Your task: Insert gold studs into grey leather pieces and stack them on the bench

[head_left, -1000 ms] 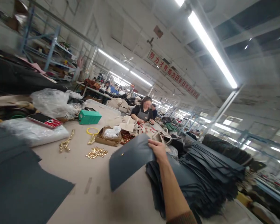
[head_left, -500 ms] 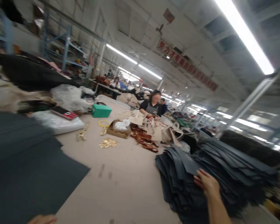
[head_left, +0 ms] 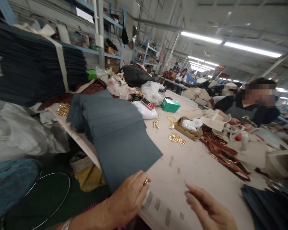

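My left hand [head_left: 131, 195] is closed, with a small gold metal piece [head_left: 145, 182] showing between thumb and forefinger. It is over the near edge of the dark grey fabric panels [head_left: 120, 140], which lie overlapped on the table. My right hand [head_left: 208, 207] is above the bare tabletop [head_left: 172, 188], fingers a little apart and nothing visible in them. Farther up the table lies a loose pile of small gold metal pieces [head_left: 177, 138]. More dark panels [head_left: 268, 204] are stacked at the lower right.
Beyond the gold pile stand an open carton [head_left: 188, 131] with white plastic and a green box [head_left: 171, 105]. Brown straps [head_left: 223, 151] lie at the right, near a co-worker [head_left: 244, 111]. A strapped dark stack [head_left: 36, 64] rises at left, above a blue stool [head_left: 13, 185].
The view has swung left. My right hand has left the dark stack at the right and is now over the tabletop. My left hand has come farther into view.
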Action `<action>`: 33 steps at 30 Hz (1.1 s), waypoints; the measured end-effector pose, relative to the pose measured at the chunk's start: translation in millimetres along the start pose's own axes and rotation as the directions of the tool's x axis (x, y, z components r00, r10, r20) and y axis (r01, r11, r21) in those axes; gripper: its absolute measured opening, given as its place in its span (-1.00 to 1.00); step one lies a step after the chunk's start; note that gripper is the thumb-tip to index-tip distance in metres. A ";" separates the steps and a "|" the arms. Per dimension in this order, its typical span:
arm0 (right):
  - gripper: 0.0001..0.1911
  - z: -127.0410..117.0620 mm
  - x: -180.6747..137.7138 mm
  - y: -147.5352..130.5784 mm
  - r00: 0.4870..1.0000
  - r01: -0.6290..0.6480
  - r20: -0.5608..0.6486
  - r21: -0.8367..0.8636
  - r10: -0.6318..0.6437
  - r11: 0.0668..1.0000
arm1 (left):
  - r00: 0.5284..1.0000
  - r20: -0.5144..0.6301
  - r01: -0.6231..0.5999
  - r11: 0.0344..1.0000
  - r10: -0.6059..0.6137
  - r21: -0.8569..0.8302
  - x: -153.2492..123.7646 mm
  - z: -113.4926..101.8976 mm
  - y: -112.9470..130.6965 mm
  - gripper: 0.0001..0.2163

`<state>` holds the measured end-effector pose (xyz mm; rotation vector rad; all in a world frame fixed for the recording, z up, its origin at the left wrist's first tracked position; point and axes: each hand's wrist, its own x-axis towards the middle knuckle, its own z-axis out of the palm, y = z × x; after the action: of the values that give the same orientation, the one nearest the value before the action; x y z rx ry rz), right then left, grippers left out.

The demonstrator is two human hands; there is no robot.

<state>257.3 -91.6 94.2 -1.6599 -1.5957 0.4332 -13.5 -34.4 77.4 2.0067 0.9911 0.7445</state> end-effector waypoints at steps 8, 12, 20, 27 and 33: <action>-0.75 117.1 9.2 -77.2 0.917 0.393 0.049 0.063 -0.396 0.917 | 0.997 0.020 0.075 0.997 -0.076 0.037 -12.1 -11.1 -7.0 -0.78; -0.77 126.2 12.1 -76.7 0.896 0.441 0.040 0.037 -0.442 0.897 | 0.995 0.031 0.090 0.996 -0.090 0.022 -15.7 -15.7 -14.4 -0.78; -0.76 131.3 18.3 -79.9 0.863 0.490 0.123 0.038 -0.491 0.871 | 0.996 0.035 0.083 0.997 -0.083 -0.003 -23.0 -12.8 -28.4 -0.73; -0.77 135.2 19.3 -78.7 0.857 0.503 0.129 -0.006 -0.498 0.864 | 0.990 -0.040 0.132 0.988 -0.136 -0.079 -23.3 -9.9 -31.8 -0.76; -0.79 137.9 18.3 -75.1 0.856 0.507 0.128 -0.024 -0.500 0.862 | 0.986 0.028 0.168 0.982 -0.167 -0.083 -21.8 -10.8 -31.2 -0.76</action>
<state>110.6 -40.4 65.1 -1.1978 -2.0659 0.2136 -45.3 -35.7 53.9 1.8286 1.0828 0.6621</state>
